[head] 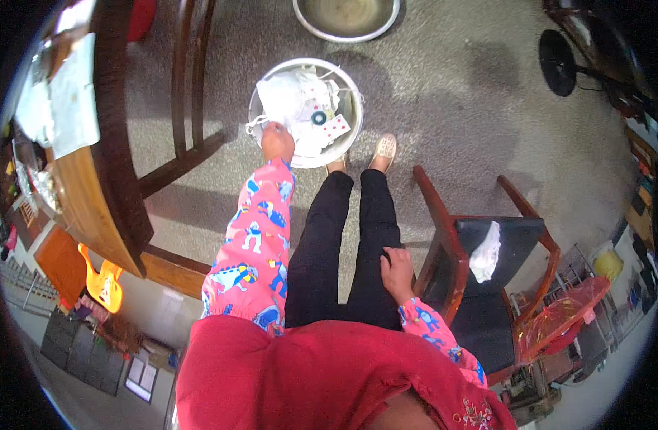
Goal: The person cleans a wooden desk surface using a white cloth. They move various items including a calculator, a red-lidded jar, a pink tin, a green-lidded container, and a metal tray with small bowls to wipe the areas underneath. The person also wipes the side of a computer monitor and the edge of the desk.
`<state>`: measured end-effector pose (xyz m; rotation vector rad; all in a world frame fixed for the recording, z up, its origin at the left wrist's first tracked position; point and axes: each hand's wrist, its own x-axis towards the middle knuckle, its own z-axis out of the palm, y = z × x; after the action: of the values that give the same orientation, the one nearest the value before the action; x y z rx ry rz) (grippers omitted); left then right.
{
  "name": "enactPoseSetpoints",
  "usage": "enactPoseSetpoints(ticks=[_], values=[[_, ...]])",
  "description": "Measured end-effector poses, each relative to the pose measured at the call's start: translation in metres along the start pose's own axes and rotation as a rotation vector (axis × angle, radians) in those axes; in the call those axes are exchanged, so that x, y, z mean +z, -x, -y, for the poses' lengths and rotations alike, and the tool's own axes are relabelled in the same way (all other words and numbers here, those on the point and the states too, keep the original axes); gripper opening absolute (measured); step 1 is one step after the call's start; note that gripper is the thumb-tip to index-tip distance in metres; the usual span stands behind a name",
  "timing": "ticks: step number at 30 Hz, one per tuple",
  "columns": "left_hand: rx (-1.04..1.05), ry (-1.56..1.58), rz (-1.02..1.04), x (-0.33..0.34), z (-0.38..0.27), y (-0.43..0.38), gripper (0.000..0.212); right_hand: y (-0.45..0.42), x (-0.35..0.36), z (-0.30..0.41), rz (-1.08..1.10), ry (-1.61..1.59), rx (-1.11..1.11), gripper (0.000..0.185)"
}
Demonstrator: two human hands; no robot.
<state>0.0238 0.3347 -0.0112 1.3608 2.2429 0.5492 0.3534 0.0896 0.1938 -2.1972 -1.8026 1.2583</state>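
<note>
My left hand [278,142] is closed at the near left rim of a round white bucket [356,115]; the fingertips are hidden. Inside the bucket lie white crumpled pieces [278,99], a playing card with red marks [337,127] and a small dark ring [319,117]. A white looped cord [254,126] shows just left of my fist. The bucket partly covers my left shoe. My right hand [399,271] rests on my right thigh, holding nothing, with its fingers loosely bent and slightly apart.
A metal basin [345,38] is on the floor ahead. To the left are a wooden table [87,199] and an orange plastic chair [104,285]. A dark-seated wooden armchair [482,333] stands close on the right, with a white cloth [486,253] on it.
</note>
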Motion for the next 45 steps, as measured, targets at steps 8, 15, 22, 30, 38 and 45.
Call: enactPoseSetpoints(ticks=[8,15,22,30,38,45], values=[[-0.025,-0.225,0.122,0.103,0.004,-0.064,0.080,-0.033,-0.033,0.013,0.001,0.025,0.047,0.022],[-0.199,-0.521,0.063,0.161,0.041,-0.070,0.094,-0.039,-0.038,-0.001,0.149,0.159,0.078,0.033],[-0.200,-0.385,0.481,0.115,0.020,-0.072,0.095,-0.042,-0.037,-0.002,0.093,0.090,0.096,0.030],[-0.264,-0.591,0.643,0.046,-0.069,-0.007,0.097,-0.048,-0.029,-0.014,-0.122,0.429,-0.250,0.015],[-0.252,-0.620,0.730,-0.016,-0.102,0.019,0.066,-0.047,-0.003,-0.029,-0.404,0.598,-0.253,0.021],[-0.104,-0.391,0.595,-0.095,-0.150,0.036,0.050,-0.050,0.006,-0.044,-0.574,0.643,-0.240,0.024]])
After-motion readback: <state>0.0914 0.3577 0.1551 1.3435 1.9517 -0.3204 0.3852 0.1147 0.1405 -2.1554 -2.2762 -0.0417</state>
